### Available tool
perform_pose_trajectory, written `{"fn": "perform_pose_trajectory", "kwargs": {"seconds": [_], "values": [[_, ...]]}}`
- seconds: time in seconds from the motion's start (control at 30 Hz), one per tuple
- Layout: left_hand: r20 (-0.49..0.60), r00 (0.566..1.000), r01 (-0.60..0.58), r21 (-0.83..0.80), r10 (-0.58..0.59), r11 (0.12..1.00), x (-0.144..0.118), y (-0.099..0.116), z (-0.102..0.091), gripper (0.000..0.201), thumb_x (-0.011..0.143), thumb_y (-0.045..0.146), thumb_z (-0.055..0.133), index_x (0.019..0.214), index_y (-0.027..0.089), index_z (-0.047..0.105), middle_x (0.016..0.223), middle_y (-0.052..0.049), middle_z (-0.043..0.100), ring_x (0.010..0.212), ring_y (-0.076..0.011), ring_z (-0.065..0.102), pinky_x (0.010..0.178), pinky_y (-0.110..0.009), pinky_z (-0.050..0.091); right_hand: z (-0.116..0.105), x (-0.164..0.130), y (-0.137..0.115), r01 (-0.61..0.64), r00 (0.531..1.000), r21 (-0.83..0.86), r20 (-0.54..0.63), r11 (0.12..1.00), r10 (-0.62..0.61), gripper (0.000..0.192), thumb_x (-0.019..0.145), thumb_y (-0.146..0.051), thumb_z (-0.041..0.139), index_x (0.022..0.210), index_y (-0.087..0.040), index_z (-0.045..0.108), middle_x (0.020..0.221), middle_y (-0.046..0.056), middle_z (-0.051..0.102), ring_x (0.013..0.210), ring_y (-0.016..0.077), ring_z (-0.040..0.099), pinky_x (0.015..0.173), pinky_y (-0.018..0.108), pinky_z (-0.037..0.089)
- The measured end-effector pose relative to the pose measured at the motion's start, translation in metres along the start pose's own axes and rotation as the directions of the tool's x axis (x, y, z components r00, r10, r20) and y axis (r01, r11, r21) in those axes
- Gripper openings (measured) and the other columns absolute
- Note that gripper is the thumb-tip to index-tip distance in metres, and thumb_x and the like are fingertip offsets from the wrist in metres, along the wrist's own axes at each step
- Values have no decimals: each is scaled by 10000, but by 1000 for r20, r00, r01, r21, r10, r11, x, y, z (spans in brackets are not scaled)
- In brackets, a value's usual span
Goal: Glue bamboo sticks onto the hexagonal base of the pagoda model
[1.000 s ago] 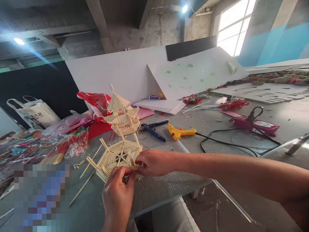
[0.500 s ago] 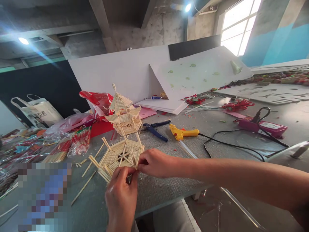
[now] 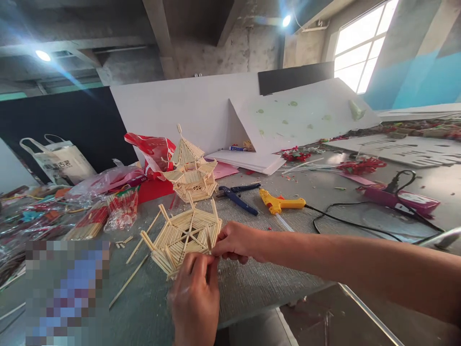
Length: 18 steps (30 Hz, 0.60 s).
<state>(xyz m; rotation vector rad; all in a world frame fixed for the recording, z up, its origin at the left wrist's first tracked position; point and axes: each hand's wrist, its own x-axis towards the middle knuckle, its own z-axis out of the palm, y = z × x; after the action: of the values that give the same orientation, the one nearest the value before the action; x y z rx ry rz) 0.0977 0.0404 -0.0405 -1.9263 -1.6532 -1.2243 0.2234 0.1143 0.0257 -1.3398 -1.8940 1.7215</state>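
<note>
A flat hexagonal frame of bamboo sticks lies on the grey table in front of me. My left hand pinches its near edge with fingertips. My right hand grips the frame's near right corner, fingers closed on the sticks. Behind the frame stands a finished small stick pagoda, upright, apart from both hands.
Blue-handled pliers and a yellow glue gun with a black cord lie right of the pagoda. Packs of sticks and plastic bags sit left. Loose sticks lie near the frame. White foam boards stand behind. A pink device sits right.
The view has shifted slightly; both hands stay on the frame's near edge, with my left fingers closing further over the sticks.
</note>
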Motion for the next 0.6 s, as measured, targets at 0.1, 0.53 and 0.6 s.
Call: {"fn": "perform_pose_trajectory", "kwargs": {"seconds": [0.1, 0.53, 0.6], "values": [[20, 1000, -8, -9, 8, 1000, 1, -2, 1, 134, 823, 222, 483, 710, 207, 555, 674, 11, 577, 574, -114, 554, 519, -206, 362, -1, 5, 2, -46, 999, 63, 28, 997, 44, 103, 599, -167, 569, 543, -146, 486, 449, -76, 399, 357, 27, 288, 303, 155, 194], [0, 999, -33, -105, 33, 994, -1, -11, 2, 106, 809, 180, 497, 749, 211, 579, 674, 23, 630, 618, -111, 600, 572, -207, 419, -4, 4, 1, -204, 975, 233, 138, 951, 175, 132, 637, -168, 607, 574, -135, 497, 435, -78, 402, 345, 14, 274, 312, 138, 148], [-18, 999, -47, -106, 46, 993, -1, -11, 2, 120, 812, 173, 489, 748, 210, 584, 668, 22, 638, 616, -111, 605, 578, -206, 427, -5, 6, 2, -224, 968, 248, 167, 942, 187, 129, 641, -164, 607, 581, -134, 497, 436, -80, 399, 345, 13, 269, 312, 135, 142]]}}
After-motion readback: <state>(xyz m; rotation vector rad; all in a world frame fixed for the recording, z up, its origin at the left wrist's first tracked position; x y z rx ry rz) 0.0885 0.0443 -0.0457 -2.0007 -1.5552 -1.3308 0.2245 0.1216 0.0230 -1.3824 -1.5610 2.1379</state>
